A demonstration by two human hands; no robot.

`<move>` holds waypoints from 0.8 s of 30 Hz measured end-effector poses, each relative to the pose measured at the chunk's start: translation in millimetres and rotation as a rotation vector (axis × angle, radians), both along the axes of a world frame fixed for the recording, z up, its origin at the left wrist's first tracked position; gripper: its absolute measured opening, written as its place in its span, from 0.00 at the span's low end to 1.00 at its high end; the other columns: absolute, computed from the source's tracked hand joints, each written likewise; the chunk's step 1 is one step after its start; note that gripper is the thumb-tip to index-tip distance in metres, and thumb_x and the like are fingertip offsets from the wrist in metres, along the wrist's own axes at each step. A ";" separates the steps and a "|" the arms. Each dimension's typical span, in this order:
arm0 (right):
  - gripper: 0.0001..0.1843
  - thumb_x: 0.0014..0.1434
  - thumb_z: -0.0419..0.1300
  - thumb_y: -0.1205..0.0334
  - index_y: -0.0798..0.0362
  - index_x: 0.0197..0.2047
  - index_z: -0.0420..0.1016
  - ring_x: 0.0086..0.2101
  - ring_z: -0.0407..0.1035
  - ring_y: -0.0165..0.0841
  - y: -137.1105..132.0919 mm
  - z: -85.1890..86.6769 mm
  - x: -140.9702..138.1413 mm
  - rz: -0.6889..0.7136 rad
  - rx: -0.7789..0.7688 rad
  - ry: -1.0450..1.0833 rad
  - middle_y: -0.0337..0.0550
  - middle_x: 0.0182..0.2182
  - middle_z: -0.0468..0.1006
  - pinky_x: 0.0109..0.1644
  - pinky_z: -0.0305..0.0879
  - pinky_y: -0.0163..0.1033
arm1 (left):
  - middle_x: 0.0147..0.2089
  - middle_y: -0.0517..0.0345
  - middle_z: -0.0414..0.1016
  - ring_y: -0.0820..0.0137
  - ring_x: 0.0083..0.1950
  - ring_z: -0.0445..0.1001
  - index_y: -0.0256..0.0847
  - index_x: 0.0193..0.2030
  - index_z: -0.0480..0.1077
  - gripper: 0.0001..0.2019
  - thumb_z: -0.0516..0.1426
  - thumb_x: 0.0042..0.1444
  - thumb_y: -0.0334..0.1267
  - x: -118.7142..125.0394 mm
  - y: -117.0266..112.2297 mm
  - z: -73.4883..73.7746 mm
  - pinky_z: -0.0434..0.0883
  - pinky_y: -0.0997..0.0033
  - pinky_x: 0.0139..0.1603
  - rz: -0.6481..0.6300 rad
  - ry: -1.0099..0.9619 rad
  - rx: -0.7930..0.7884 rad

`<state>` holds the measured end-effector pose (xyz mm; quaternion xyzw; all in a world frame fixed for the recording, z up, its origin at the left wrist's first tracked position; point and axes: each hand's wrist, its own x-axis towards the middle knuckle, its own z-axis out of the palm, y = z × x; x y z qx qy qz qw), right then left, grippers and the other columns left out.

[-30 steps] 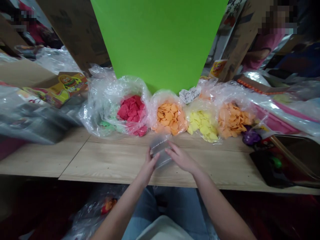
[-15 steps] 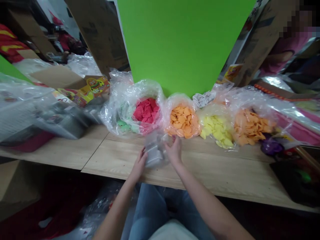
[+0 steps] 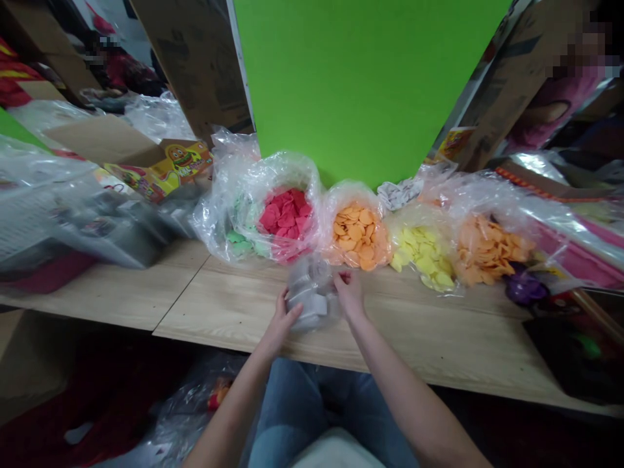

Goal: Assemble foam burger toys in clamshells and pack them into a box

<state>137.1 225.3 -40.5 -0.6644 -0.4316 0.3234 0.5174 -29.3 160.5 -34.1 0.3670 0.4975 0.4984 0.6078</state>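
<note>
A small clear plastic bag [image 3: 312,296] with something pale grey inside rests on the wooden table [image 3: 414,338] near its front edge. My left hand [image 3: 283,318] grips the bag's left side, fingers curled on it. My right hand [image 3: 348,294] pinches the bag's right upper edge. Just behind the bag stand open plastic bags of coloured discs: red ones [image 3: 284,214], orange ones [image 3: 357,235], yellow ones [image 3: 426,255] and pale orange ones [image 3: 490,247].
A green board [image 3: 361,84] rises behind the bags. A printed carton [image 3: 160,166] and plastic-wrapped goods [image 3: 73,214] fill the left side. A purple object [image 3: 521,286] and a dark tray [image 3: 580,351] lie at the right. Other people sit at the far left and far right.
The view shifted slightly. My hands have tightened on the clear bag and lifted its top edge a little; my right fingers moved from flat to pinching.
</note>
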 end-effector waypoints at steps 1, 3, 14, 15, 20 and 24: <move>0.13 0.47 0.55 0.54 0.54 0.32 0.66 0.26 0.67 0.31 1.6 2.7 -1.1 0.015 0.009 -0.016 0.41 0.26 0.73 0.31 0.62 0.35 | 0.63 0.42 0.53 0.57 0.64 0.53 0.39 0.61 0.50 0.38 0.61 0.45 0.48 -1.9 -0.2 -1.1 0.55 0.59 0.60 0.004 -0.011 -0.001; 0.11 0.46 0.56 0.55 0.54 0.29 0.66 0.26 0.66 0.31 4.4 8.2 -4.4 0.045 0.021 -0.057 0.39 0.24 0.71 0.32 0.61 0.36 | 0.64 0.44 0.52 0.58 0.65 0.51 0.40 0.60 0.52 0.35 0.60 0.47 0.47 -6.1 -1.5 0.6 0.53 0.62 0.61 0.013 -0.005 -0.016; 0.07 0.45 0.56 0.59 0.51 0.25 0.62 0.28 0.62 0.31 4.6 35.7 -34.6 0.084 0.074 -0.152 0.36 0.23 0.66 0.35 0.59 0.36 | 0.65 0.47 0.51 0.59 0.65 0.49 0.44 0.63 0.48 0.35 0.58 0.51 0.39 1.5 -26.4 58.9 0.49 0.56 0.63 0.041 0.723 0.628; 0.06 0.46 0.56 0.59 0.51 0.26 0.62 0.26 0.62 0.30 3.7 36.8 -37.4 0.095 0.073 -0.133 0.35 0.22 0.66 0.33 0.58 0.36 | 0.65 0.46 0.51 0.58 0.65 0.50 0.44 0.64 0.48 0.34 0.58 0.51 0.39 2.0 -27.8 58.0 0.48 0.55 0.63 0.009 0.770 0.663; 0.08 0.46 0.57 0.57 0.52 0.25 0.62 0.23 0.62 0.28 -1.2 41.8 -42.3 0.128 0.078 0.004 0.34 0.20 0.66 0.29 0.58 0.34 | 0.67 0.40 0.43 0.55 0.67 0.44 0.41 0.64 0.44 0.39 0.59 0.49 0.40 -8.0 -34.2 45.1 0.47 0.51 0.63 0.063 0.898 0.740; 0.11 0.47 0.55 0.54 0.51 0.25 0.58 0.20 0.61 0.27 -3.0 50.9 -35.4 0.167 0.074 0.180 0.32 0.18 0.65 0.24 0.58 0.32 | 0.65 0.43 0.47 0.58 0.65 0.48 0.42 0.63 0.46 0.36 0.59 0.50 0.39 -16.2 -35.9 60.6 0.49 0.53 0.62 0.203 0.747 0.634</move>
